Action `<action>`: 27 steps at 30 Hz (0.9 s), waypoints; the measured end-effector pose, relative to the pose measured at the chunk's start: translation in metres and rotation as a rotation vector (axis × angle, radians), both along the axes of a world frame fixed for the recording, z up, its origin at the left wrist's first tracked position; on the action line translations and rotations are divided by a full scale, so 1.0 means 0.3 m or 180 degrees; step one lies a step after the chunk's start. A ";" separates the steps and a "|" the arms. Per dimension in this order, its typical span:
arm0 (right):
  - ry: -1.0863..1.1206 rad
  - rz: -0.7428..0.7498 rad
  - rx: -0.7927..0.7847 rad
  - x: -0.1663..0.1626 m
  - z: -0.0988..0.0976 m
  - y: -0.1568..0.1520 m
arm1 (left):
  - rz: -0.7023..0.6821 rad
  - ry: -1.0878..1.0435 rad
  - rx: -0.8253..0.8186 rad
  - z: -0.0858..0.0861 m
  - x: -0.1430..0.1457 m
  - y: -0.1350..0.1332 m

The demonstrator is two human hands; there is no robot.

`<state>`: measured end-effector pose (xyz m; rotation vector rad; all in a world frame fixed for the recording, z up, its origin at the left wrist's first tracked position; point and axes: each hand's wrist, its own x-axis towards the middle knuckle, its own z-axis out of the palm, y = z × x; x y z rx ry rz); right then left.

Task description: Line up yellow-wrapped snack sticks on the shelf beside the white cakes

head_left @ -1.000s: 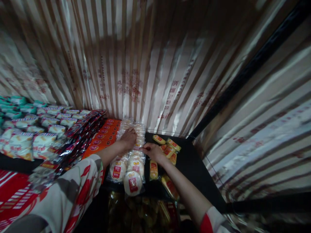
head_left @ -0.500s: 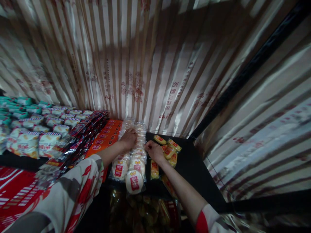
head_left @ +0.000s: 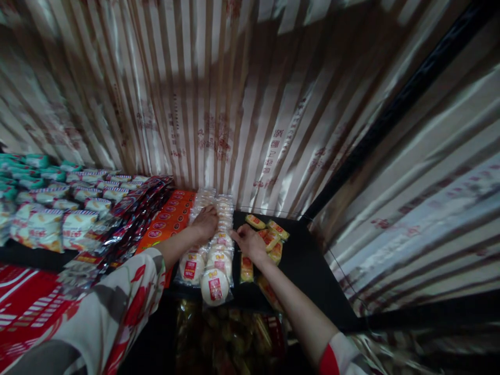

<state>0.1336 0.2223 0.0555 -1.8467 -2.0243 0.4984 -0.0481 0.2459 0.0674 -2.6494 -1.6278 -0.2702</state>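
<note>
Two rows of clear packets of round white rice crackers (head_left: 215, 285) with red labels stand overlapped on the black table. Over the upper part of these rows lies my left hand (head_left: 206, 223), its fingers bent against the packets and their tips partly hidden. My right hand (head_left: 250, 241) is at the right edge of the right-hand row. Its thumb and fingers are drawn together beside the packets, and whatever is between them is too small to tell. Small yellow wrapped snacks (head_left: 273, 240) lie loosely around and beyond my right hand.
Left of the crackers are an orange printed sheet of packs (head_left: 166, 216), dark shiny packets (head_left: 136, 219), white snack bags (head_left: 80, 229) and green packets (head_left: 37, 161). A printed striped curtain (head_left: 219, 104) hangs behind the black table (head_left: 308, 271). A dark pole (head_left: 375, 125) slants at right.
The view has shifted slightly. Both hands stay at nearly the same place on the cracker rows, with only a small change in the right hand's fingers.
</note>
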 end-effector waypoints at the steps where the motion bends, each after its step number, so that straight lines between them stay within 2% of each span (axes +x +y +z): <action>1: -0.0124 0.0066 -0.0116 0.008 0.005 -0.008 | 0.0004 -0.0003 -0.0010 0.001 0.002 0.001; 6: -0.0188 0.0414 -0.0341 0.017 -0.014 -0.023 | 0.0027 -0.0004 -0.0030 0.014 0.003 -0.003; 16: -0.0041 0.0047 -0.0010 -0.010 -0.068 -0.019 | -0.0066 -0.0135 0.0095 0.015 -0.031 -0.029; 19: -0.0019 0.0000 0.0012 -0.012 -0.075 -0.018 | -0.0241 -0.0158 0.0154 0.006 -0.043 -0.042; 22: 0.0066 0.0015 -0.0017 -0.014 -0.072 -0.019 | -0.0341 -0.0025 0.0062 -0.007 -0.044 -0.053; 27: -0.0146 -0.0051 -0.0224 0.004 -0.038 -0.046 | -0.0123 -0.0011 0.0000 -0.020 -0.028 -0.065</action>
